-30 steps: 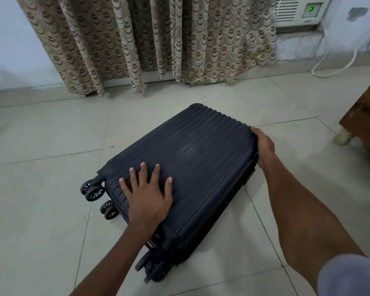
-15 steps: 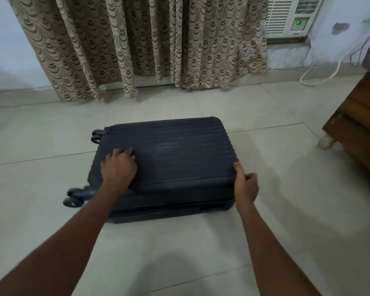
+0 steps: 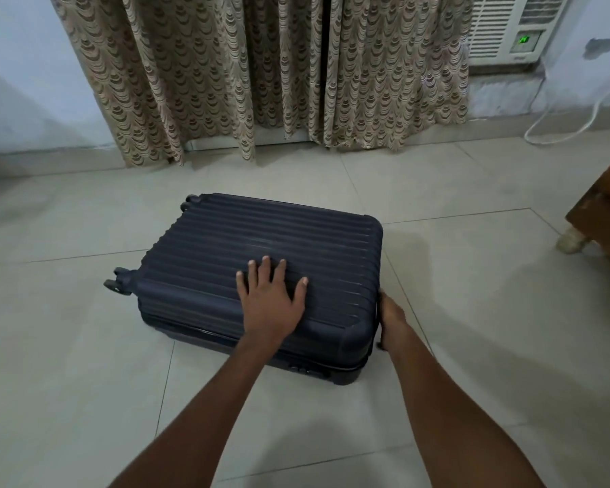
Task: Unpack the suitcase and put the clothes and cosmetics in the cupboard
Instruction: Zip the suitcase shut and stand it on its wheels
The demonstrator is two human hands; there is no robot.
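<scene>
Navy ribbed plastic, the suitcase [image 3: 261, 262] lies flat and closed on the tiled floor [image 3: 85, 364], wheels [image 3: 117, 281] pointing to nine o'clock. My left hand [image 3: 270, 304] rests on its lid, grip wide, fingers spread flat. My right hand [image 3: 391, 320] curls round the shell's edge at three o'clock, gripping it. Patterned curtains [image 3: 261, 75] hang at twelve o'clock, wooden furniture [image 3: 603, 209] at two.

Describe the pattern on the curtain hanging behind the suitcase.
The long fabric curtain has rows of brown scalloped arcs on beige, seen best in the head view.
</scene>
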